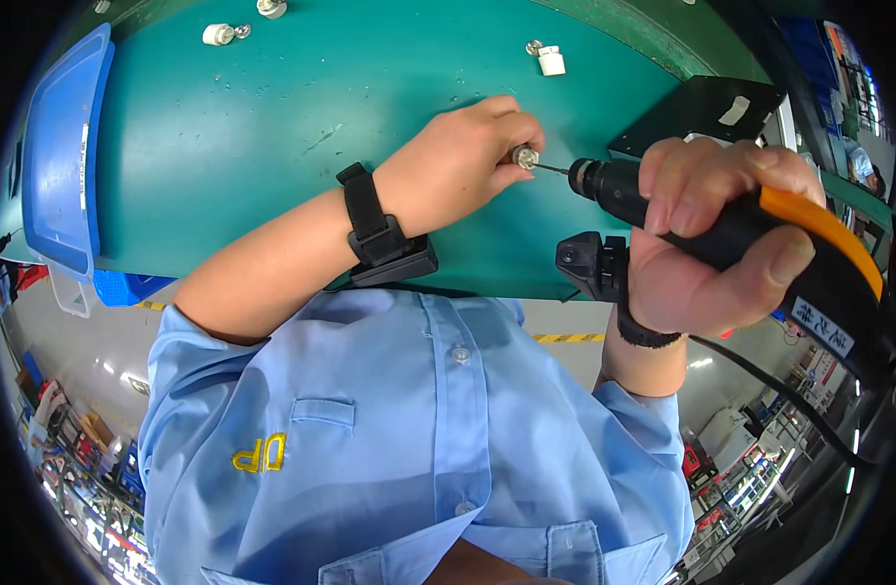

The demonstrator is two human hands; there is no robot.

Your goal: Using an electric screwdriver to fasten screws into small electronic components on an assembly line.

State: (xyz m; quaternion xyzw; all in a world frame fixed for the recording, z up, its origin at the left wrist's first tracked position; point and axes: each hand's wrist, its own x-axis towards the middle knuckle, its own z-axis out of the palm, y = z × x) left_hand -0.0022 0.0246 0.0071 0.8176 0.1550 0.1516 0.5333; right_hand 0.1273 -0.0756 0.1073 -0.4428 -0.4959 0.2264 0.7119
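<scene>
My left hand (pixel 472 161) pinches a small round part with a shiny, clear or metallic face (pixel 526 157) between thumb and fingers; most of the part is hidden by them. In my right hand (pixel 716 229) is a black electric screwdriver (pixel 628 193) with an orange strip, its body lying across the palm under wrapped fingers. Its thin bit points left and reaches the face of the small part. Whether the tip sits in a screw is too small to tell. Both hands are above the green table mat (pixel 272 146).
White cylindrical pieces with small metal ends (pixel 219 35) lie at the far left, and another white piece (pixel 551 61) at the far right. A blue tray (pixel 62 156) stands at the left edge. Right of the mat is a black panel (pixel 701 109). A dark cable (pixel 779 385) hangs near my right arm.
</scene>
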